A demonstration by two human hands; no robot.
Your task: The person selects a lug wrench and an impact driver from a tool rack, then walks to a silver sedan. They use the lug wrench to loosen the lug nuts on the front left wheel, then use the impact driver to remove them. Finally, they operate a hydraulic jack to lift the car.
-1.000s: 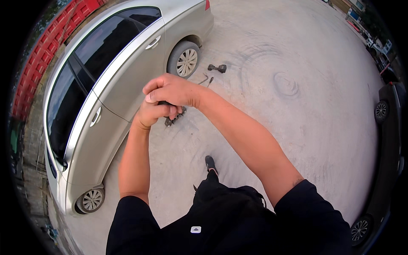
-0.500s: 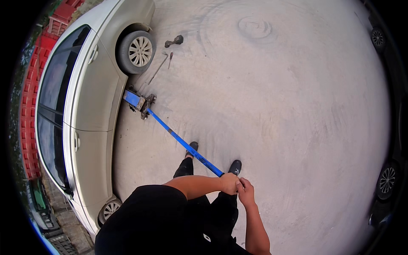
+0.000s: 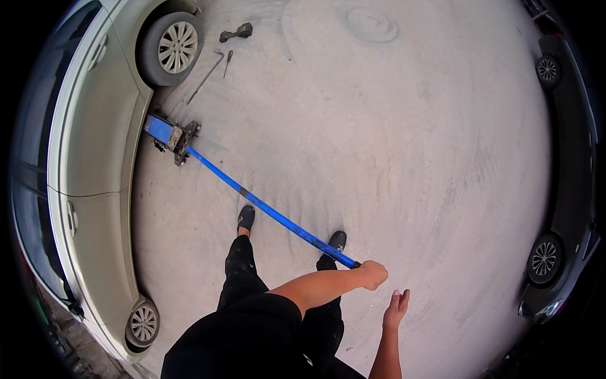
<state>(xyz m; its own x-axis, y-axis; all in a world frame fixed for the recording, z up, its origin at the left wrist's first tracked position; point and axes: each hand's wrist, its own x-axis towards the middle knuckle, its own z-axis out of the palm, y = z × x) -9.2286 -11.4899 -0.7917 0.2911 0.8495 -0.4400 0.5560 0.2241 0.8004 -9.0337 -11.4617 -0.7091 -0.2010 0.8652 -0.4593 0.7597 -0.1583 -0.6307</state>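
Note:
My left hand (image 3: pixel 374 275) is wrapped round the end of a long blue jack handle (image 3: pixel 271 213). The handle slants down from the upper left to my fist. At its far end sits a blue floor jack (image 3: pixel 162 131), its front part hidden under the sill of a pale beige car (image 3: pixel 104 136). Just right of and below the handle's end, my right hand (image 3: pixel 396 307) is off the handle, its fingers stretched apart and holding nothing.
Beside the car's wheel (image 3: pixel 175 48) lie a cordless impact wrench (image 3: pixel 236 32), a long metal bar (image 3: pixel 205 78) and a screwdriver (image 3: pixel 228 64). A dark car (image 3: pixel 571 183) stands along the right side. My shoes (image 3: pixel 246 218) are on the pale concrete floor, on either side of the handle.
My right hand has come off the handle's end and opened, moving down and right. My left hand keeps its grip. The whole view has shifted, with the beige car now farther left.

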